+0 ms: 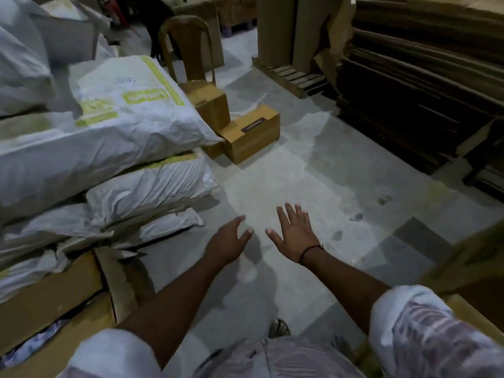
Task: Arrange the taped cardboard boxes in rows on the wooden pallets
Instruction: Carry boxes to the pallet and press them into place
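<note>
A taped cardboard box (252,133) with a dark label lies on the grey floor ahead, beside a taller box (214,106) that stands against a chair. My left hand (227,241) and my right hand (296,233) reach forward over the bare floor, fingers spread and holding nothing. Both hands are well short of the boxes. A wooden pallet (296,77) lies further back under upright cardboard sheets.
White sacks (117,124) are piled high on the left over flat cardboard (51,293). A brown plastic chair (188,47) stands behind the boxes. Stacks of flat cardboard (425,77) fill the right side. A strip of grey floor (341,165) runs between them.
</note>
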Tool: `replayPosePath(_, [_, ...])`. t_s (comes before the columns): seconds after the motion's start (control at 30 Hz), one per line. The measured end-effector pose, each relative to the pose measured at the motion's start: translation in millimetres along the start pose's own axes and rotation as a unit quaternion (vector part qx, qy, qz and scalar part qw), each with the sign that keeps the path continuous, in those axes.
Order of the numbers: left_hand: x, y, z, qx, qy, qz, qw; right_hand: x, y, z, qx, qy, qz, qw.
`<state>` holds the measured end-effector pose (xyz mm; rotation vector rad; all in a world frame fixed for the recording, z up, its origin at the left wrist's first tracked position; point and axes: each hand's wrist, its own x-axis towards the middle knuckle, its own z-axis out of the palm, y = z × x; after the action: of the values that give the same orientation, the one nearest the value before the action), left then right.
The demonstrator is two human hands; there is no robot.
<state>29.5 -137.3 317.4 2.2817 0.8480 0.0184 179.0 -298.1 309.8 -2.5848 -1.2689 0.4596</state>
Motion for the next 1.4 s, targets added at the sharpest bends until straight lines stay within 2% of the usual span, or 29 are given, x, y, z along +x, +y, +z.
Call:
replayPosePath(0.1, [53, 4, -25, -0.031, 0.017, -0.007, 0.999, 56, -3, -17, 0.004, 0.007, 0.008, 1.000])
replayPosePath(0.5, [340, -14, -106, -0.034, -0.020, 0.033, 0.999, 333, -8, -55, 0.001, 0.018, 0.046, 0.999])
replayPosePath(0.7, [473, -1, -160, -0.042, -0.029, 0.052, 0.997, 465, -9, -94, 0.031, 0.053, 0.073, 0.995])
replayPosePath(1.03, [675, 5, -178, -0.054, -0.037, -0.040, 0.997, 680, 55, -115, 0.078, 0.011, 0.062, 0.995])
replayPosePath(1.2, [756, 3, -194, -0.068, 0.008, -0.127, 0.990, 777, 90, -144, 0.105, -0.034, 0.029, 0.993])
replayPosePath(1.4, [829, 26, -215, -0.048, 0.059, -0.156, 0.985, 890, 120, -183, 0.104, -0.067, -0.026, 0.992])
